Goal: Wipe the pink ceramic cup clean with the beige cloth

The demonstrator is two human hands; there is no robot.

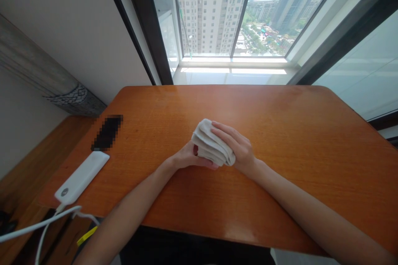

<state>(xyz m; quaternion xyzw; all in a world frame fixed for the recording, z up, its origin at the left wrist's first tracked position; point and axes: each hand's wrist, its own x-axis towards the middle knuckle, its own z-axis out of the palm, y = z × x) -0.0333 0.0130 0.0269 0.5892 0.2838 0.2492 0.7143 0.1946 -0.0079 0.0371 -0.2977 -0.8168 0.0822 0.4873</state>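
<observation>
A folded white cloth [213, 143] is held between both hands above the middle of the wooden table [295, 145]. It is layered into a thick, compact bundle. My left hand [189, 155] grips it from the left and below, its fingers partly hidden under the cloth. From the right, my right hand [238, 147] closes on it, with fingers lying over the top and side. The cloth's underside is out of sight.
On the table's left side lies a white power strip [82, 178] with white cables [40, 225] running off the near edge. Beyond it is a pixelated dark object [107, 132]. A window [230, 16] stands behind the far edge, and a curtain [62, 83] hangs at left.
</observation>
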